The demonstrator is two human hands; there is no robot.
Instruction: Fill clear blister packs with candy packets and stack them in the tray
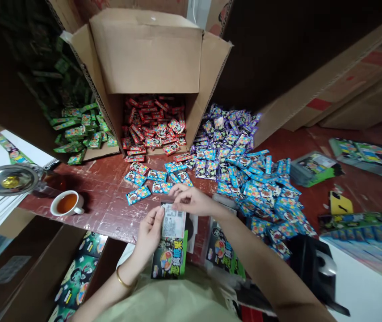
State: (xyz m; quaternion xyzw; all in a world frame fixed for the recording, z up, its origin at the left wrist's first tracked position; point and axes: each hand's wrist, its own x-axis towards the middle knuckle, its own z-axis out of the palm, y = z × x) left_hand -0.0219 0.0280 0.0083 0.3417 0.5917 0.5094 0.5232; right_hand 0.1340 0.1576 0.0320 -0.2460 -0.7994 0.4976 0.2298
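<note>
My left hand (151,230) is closed on the upper left edge of a flat black and green printed candy bag (168,257), its thumb on top. A white printed label area fills the upper part of the bag, which lies close to my body. My right hand (194,200) pinches at the bag's top right edge with bent fingers; the fingertips are partly hidden. Just beyond my hands lie several small blue candy packets (139,195). Under my right forearm rests another black and green candy bag (219,248).
An open carton (147,53) spills red packets (147,129); green packets (83,127) lie left, purple (234,125) and blue (264,192) heaps right. A cup of tea (66,203) stands near the left edge. A black device (314,268) sits at right, near stacked bags (314,167).
</note>
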